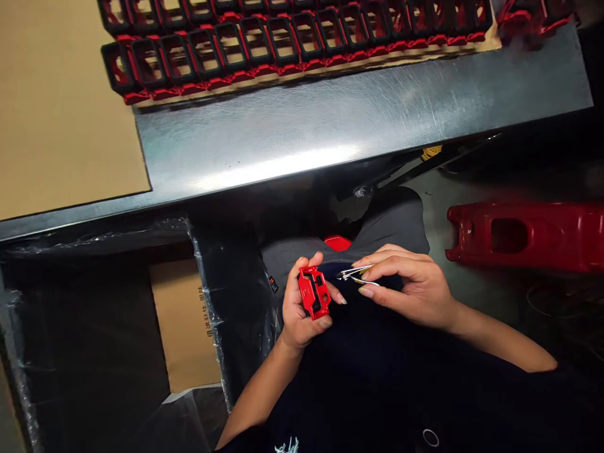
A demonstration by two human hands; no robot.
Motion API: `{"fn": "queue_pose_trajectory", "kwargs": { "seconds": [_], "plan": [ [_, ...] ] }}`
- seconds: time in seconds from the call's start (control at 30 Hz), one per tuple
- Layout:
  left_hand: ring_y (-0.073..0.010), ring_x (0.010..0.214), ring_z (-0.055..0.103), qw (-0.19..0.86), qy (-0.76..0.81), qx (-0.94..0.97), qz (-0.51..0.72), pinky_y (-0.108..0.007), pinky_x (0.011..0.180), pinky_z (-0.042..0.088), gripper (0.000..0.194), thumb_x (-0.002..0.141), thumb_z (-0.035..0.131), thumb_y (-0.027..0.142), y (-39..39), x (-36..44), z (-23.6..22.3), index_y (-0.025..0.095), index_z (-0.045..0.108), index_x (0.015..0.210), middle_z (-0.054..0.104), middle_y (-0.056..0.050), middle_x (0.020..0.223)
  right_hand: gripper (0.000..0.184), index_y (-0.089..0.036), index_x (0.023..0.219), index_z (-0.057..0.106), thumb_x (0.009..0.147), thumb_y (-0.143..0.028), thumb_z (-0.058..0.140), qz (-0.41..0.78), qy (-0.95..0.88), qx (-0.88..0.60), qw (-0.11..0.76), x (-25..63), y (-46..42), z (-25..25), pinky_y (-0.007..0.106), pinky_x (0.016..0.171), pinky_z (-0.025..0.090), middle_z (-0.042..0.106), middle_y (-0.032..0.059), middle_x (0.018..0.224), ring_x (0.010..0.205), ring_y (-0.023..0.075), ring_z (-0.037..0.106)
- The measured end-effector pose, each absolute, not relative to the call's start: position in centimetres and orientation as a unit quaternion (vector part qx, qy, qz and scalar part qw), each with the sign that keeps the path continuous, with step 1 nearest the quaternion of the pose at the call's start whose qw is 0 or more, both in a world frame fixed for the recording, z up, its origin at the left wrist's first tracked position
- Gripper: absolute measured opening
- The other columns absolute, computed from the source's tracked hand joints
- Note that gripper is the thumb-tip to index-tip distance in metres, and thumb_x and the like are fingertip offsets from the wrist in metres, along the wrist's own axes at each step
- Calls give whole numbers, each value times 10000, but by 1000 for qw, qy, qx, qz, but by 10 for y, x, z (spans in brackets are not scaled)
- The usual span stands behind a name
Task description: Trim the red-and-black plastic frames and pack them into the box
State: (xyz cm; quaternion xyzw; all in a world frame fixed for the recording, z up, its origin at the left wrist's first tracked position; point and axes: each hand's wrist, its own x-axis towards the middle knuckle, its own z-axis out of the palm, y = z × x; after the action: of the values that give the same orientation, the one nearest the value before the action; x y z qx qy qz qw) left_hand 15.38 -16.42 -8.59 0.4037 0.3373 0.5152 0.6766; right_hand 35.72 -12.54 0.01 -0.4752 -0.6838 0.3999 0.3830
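Note:
In the head view my left hand [298, 321] is closed round a small red plastic part [311, 294] with black inside and cut-outs in its face. It is held by its edges above my lap, with the red face up. My right hand [415, 283] pinches a slim two-armed metal hand tool [353, 274], its kind too small to make out for sure. The tool's dark tip points left toward the red part, with a small gap between them.
Rows of black-and-red frames [231, 47] stand on cardboard at the back of the metal table [283, 138]. A cardboard sheet [61, 126] covers its left. Below is a plastic-lined box [94, 333] with a cardboard piece [186, 321]. A red stool [542, 236] stands right.

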Motion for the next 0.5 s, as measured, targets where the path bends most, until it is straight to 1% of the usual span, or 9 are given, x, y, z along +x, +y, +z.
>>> {"fn": "queue_pose_trajectory", "kwargs": {
  "seconds": [0.07, 0.13, 0.2, 0.23, 0.3, 0.37, 0.4, 0.47, 0.5],
  "plan": [
    [-141, 762, 709, 683, 325, 387, 528, -299, 627, 606, 810, 795, 778, 545, -163, 157, -85, 444, 360, 1482, 353, -99, 1641, 132, -255, 923, 726, 847, -157, 771, 340, -702, -488, 393, 366, -111, 1, 391, 806, 602, 789, 43, 973, 905, 219, 740],
    [-143, 766, 704, 678, 320, 386, 538, -300, 643, 603, 779, 790, 789, 527, -162, 158, -82, 427, 409, 1463, 412, -110, 1603, 139, -269, 907, 714, 855, -151, 765, 230, -710, -502, 437, 380, -83, 1, 414, 846, 581, 779, 52, 970, 931, 223, 729],
    [-148, 761, 690, 653, 336, 399, 549, -292, 629, 591, 774, 763, 808, 541, -159, 151, -75, 387, 463, 1438, 496, -124, 1526, 71, -251, 898, 706, 886, -196, 749, 104, -702, -512, 483, 394, -44, -2, 413, 905, 559, 769, 82, 964, 970, 215, 722],
    [-149, 758, 681, 633, 354, 408, 554, -283, 616, 583, 777, 743, 819, 553, -158, 143, -70, 359, 492, 1420, 539, -128, 1472, 39, -233, 897, 705, 901, -245, 742, 52, -698, -528, 481, 401, -23, -3, 401, 935, 550, 766, 100, 965, 995, 206, 716],
    [-150, 755, 667, 567, 412, 424, 574, -259, 592, 564, 790, 697, 846, 560, -154, 115, -60, 304, 541, 1379, 599, -122, 1356, 187, -184, 911, 718, 918, -370, 721, -5, -700, -593, 397, 408, 18, -7, 370, 998, 520, 769, 130, 1007, 1125, 203, 673],
    [-146, 756, 657, 463, 495, 420, 604, -235, 572, 538, 796, 664, 863, 542, -148, 72, -50, 270, 559, 1347, 620, -105, 1276, 324, -142, 920, 733, 928, -462, 681, -18, -697, -657, 287, 411, 49, -11, 358, 1048, 477, 769, 146, 1053, 1166, 197, 658],
    [-140, 754, 650, 396, 546, 408, 615, -224, 560, 519, 812, 653, 862, 532, -145, 47, -47, 266, 545, 1352, 619, -97, 1265, 367, -126, 935, 738, 930, -485, 667, -24, -692, -677, 248, 412, 59, -14, 358, 1055, 464, 763, 156, 1086, 1163, 197, 664],
    [-112, 688, 614, 275, 674, 359, 584, -198, 481, 444, 836, 665, 818, 568, -138, -5, -47, 254, 492, 1369, 619, -93, 1247, 405, -107, 975, 736, 913, -504, 683, -52, -682, -694, 225, 417, 68, -24, 363, 1024, 471, 741, 178, 1151, 1135, 208, 684],
    [-97, 658, 599, 244, 760, 318, 512, -189, 462, 417, 804, 742, 744, 576, -135, -28, -51, 250, 433, 1408, 619, -92, 1234, 420, -102, 1006, 730, 891, -506, 710, -79, -682, -689, 233, 422, 69, -31, 367, 991, 484, 727, 187, 1181, 1143, 224, 681]
  ]
}}
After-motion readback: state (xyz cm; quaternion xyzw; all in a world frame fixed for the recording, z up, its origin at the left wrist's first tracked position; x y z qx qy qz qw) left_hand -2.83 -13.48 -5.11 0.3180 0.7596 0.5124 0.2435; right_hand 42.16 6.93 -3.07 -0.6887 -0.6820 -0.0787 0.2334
